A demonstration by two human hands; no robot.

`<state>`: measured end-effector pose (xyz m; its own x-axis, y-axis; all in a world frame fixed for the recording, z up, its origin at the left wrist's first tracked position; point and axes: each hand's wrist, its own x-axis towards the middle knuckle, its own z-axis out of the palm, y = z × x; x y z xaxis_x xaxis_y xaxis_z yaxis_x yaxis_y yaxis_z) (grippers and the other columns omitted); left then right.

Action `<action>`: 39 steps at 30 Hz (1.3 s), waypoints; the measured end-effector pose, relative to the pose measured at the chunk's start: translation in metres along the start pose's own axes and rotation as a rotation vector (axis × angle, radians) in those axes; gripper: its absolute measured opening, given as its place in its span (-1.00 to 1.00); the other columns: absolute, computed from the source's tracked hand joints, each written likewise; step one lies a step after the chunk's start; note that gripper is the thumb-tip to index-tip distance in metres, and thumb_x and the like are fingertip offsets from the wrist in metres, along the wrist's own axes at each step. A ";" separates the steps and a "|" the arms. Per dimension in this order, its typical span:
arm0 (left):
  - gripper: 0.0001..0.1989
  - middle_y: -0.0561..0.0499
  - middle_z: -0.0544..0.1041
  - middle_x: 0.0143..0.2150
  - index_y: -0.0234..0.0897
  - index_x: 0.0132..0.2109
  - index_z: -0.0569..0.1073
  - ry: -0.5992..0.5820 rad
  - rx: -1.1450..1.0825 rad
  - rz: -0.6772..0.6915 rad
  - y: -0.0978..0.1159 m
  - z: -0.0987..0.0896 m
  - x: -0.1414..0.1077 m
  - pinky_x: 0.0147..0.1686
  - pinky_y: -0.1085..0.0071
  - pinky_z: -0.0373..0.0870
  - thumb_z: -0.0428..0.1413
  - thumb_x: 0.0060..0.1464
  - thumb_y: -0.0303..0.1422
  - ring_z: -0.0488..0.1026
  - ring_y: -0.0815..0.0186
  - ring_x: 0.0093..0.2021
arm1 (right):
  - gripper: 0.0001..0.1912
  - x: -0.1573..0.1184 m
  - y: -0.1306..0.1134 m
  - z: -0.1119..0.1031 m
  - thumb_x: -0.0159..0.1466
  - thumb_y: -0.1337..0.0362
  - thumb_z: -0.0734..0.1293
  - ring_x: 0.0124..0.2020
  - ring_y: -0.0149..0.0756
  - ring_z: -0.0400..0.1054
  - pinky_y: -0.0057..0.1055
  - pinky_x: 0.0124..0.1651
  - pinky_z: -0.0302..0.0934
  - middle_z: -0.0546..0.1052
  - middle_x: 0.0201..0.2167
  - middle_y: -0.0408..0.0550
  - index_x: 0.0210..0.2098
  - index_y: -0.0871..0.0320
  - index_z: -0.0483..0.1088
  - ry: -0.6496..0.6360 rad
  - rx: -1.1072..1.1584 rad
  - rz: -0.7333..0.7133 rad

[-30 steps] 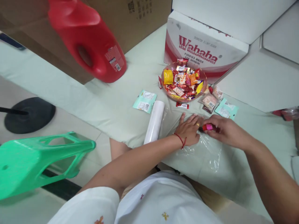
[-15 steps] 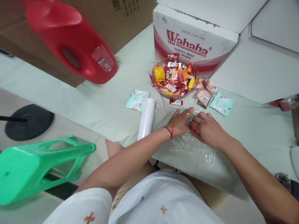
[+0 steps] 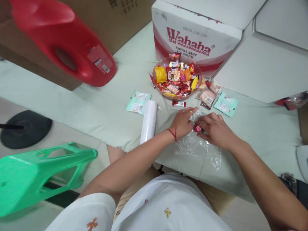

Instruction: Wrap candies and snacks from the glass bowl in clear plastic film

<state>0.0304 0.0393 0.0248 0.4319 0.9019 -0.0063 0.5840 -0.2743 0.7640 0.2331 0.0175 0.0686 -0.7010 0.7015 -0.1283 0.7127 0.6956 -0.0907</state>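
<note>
A round, pink-red wrapped candy [image 3: 198, 128] lies between my hands on a clear plastic bag [image 3: 192, 146] that is spread and crumpled on the cloth. My right hand [image 3: 214, 130] holds the candy, thumb below and fingers curled over it. From the other side, my left hand [image 3: 183, 122] grips the bag with its fingers bent and the index finger pointing forward; the exact hold is partly hidden. Just beyond sits a clear bowl [image 3: 166, 95] heaped with wrapped candies. A small red packet [image 3: 179, 103] rests in front of the bowl.
A white plastic roll [image 3: 148, 122] lies left of my hands, near a mint packet [image 3: 138, 102]. More snack packets [image 3: 207, 96] and another mint packet [image 3: 226, 103] are at right. Behind stand a Wahaha carton [image 3: 197, 41] and a red jug [image 3: 79, 48]. A green stool [image 3: 48, 173] is at left.
My right hand's fingers have shifted and spread a little, so more of the round candy shows. My left hand stays nearly in place at the bag. The view has moved slightly.
</note>
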 end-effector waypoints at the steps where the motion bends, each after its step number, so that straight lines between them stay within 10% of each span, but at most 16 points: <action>1: -0.27 -0.11 0.39 0.40 -0.34 0.37 0.34 0.017 0.000 0.010 -0.001 0.001 0.001 0.45 0.20 0.16 -0.04 0.01 -0.56 0.27 0.21 0.43 | -0.53 -0.001 0.000 0.000 0.36 0.08 0.37 -0.05 0.02 0.20 -0.13 -0.08 0.02 0.52 0.07 0.17 0.18 0.15 0.46 0.011 0.034 0.001; 14: -0.48 -0.09 0.54 0.22 -0.31 0.10 0.54 0.201 0.073 0.051 0.003 -0.002 -0.003 0.38 0.14 0.25 -0.01 0.00 -0.58 0.36 0.16 0.28 | -0.64 -0.005 0.006 -0.004 0.40 0.10 0.33 0.00 0.01 0.27 -0.11 -0.01 0.09 0.53 0.10 0.12 0.12 0.03 0.54 0.082 0.217 -0.004; 19: -0.60 -0.06 0.58 0.11 -0.26 -0.02 0.57 0.257 0.120 0.031 0.015 -0.026 -0.001 0.27 0.14 0.34 0.01 0.04 -0.57 0.40 0.15 0.20 | -0.67 -0.019 0.035 -0.013 0.47 0.10 0.17 -0.06 -0.03 0.37 -0.07 0.06 0.20 0.57 -0.08 0.07 -0.05 0.03 0.53 0.311 0.320 0.201; 23: -0.62 -0.12 0.57 0.09 -0.30 0.05 0.56 0.157 0.274 -0.059 0.017 -0.036 0.015 0.16 0.09 0.38 0.05 0.10 -0.52 0.38 0.05 0.17 | -0.66 -0.022 0.064 0.001 0.42 0.04 0.20 -0.20 -0.01 0.33 -0.09 -0.08 0.24 0.52 -0.34 0.07 -0.32 0.07 0.47 0.345 0.255 0.434; 30: -0.54 -0.20 0.56 0.12 -0.35 0.29 0.40 -0.011 0.509 0.131 0.011 -0.012 0.030 0.08 0.04 0.31 0.00 0.29 -0.38 0.39 -0.01 0.13 | -0.59 -0.005 0.075 0.041 0.32 0.07 0.32 -0.07 0.05 0.32 -0.03 0.05 0.16 0.56 -0.12 0.14 0.08 0.14 0.48 0.240 0.267 0.278; 34: -0.69 -0.22 0.61 -0.04 -0.36 0.05 0.56 -0.055 0.559 0.104 0.005 -0.007 0.035 0.04 0.02 0.27 0.06 0.25 -0.38 0.42 -0.06 0.08 | -0.78 -0.005 0.073 0.042 0.29 0.15 0.34 -0.20 -0.04 0.26 -0.10 -0.02 0.16 0.50 -0.40 0.03 -0.18 0.11 0.54 0.215 0.350 0.291; 39: -0.77 -0.14 0.62 -0.18 -0.27 -0.20 0.62 -0.078 0.441 0.071 0.002 -0.022 0.035 -0.04 0.08 0.26 0.04 0.22 -0.45 0.45 0.01 -0.02 | -0.82 -0.014 0.069 0.030 0.30 0.11 0.36 -0.17 -0.08 0.30 -0.17 -0.06 0.19 0.50 -0.30 0.01 -0.30 0.09 0.50 0.325 0.455 0.321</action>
<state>0.0317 0.0778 0.0404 0.5217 0.8527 -0.0251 0.7810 -0.4656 0.4161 0.2935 0.0510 0.0346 -0.3719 0.9248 0.0808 0.7781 0.3580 -0.5162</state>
